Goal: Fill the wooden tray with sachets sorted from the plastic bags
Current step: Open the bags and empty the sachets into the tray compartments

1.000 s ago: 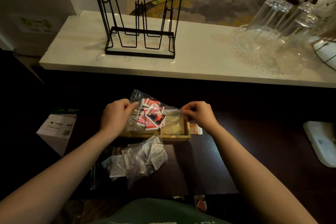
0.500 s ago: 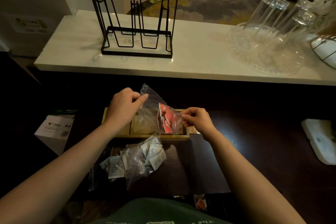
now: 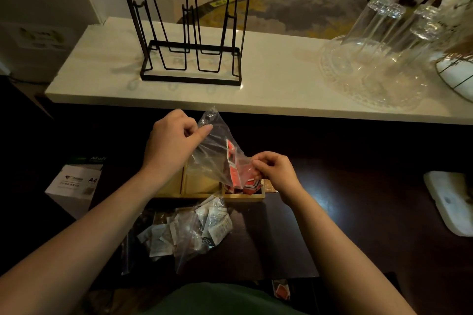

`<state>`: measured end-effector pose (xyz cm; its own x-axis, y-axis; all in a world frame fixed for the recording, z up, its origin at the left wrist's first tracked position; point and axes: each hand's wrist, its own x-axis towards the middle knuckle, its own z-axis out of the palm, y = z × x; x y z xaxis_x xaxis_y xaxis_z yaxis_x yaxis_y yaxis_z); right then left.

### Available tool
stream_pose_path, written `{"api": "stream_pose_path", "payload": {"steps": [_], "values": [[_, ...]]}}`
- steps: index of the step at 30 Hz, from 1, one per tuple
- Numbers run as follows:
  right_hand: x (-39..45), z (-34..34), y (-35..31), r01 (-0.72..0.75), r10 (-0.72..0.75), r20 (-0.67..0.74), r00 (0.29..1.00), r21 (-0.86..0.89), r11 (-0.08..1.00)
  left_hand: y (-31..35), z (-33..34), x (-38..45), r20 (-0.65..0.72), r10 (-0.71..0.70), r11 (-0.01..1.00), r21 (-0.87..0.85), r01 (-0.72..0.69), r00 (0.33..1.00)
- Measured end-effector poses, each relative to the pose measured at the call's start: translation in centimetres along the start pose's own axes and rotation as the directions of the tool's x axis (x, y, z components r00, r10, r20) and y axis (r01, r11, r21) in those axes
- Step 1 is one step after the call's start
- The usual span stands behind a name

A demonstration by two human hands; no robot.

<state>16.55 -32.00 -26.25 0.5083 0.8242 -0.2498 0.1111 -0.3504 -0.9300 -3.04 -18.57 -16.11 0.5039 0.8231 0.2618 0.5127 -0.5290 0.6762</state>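
A clear plastic bag (image 3: pixel 213 151) hangs tilted over the wooden tray (image 3: pixel 245 197) on the dark table. My left hand (image 3: pixel 171 143) pinches the bag's raised upper end. My right hand (image 3: pixel 275 170) pinches its lower end above the tray's right compartment. Red sachets (image 3: pixel 234 169) slide down inside the bag, and some lie in that right compartment (image 3: pixel 249 188). The tray's middle compartment (image 3: pixel 202 183) shows bare wood. A second plastic bag (image 3: pixel 192 231) with white sachets lies on the table in front of the tray.
A white counter (image 3: pixel 268 84) behind the table carries a black wire rack (image 3: pixel 190 33) and upturned glasses on a glass dish (image 3: pixel 371 74). A white A4 paper box (image 3: pixel 74 186) stands at the left. A white object (image 3: pixel 450 202) lies at the right. One red sachet (image 3: pixel 281 290) lies near my body.
My left hand has lifted the bag's end upward, tipping the bag. The red sachets have slid from the bag's middle toward the right end and into the tray's right compartment.
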Motion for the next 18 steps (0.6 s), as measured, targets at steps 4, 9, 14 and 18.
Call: {"api": "stream_pose_path", "payload": {"steps": [4,9,14,18], "values": [[-0.2,0.2,0.5,-0.007,0.007,-0.04,0.999,-0.014,1.0,0.0,0.1,0.1,0.034,0.014,0.999,0.038,-0.016,0.999],[-0.1,0.2,0.3,-0.011,0.015,-0.061,0.998,0.064,0.998,0.9,-0.2,0.5,0.03,0.037,0.999,0.034,-0.038,0.999],[-0.5,0.3,0.3,-0.01,0.017,-0.074,0.997,0.098,0.995,2.0,-0.4,0.1,0.066,0.046,0.999,0.015,-0.047,0.997],[-0.8,0.3,0.7,0.008,0.005,-0.086,0.996,0.153,0.988,2.7,-0.9,0.3,0.062,0.085,0.996,0.035,-0.087,0.994]]}}
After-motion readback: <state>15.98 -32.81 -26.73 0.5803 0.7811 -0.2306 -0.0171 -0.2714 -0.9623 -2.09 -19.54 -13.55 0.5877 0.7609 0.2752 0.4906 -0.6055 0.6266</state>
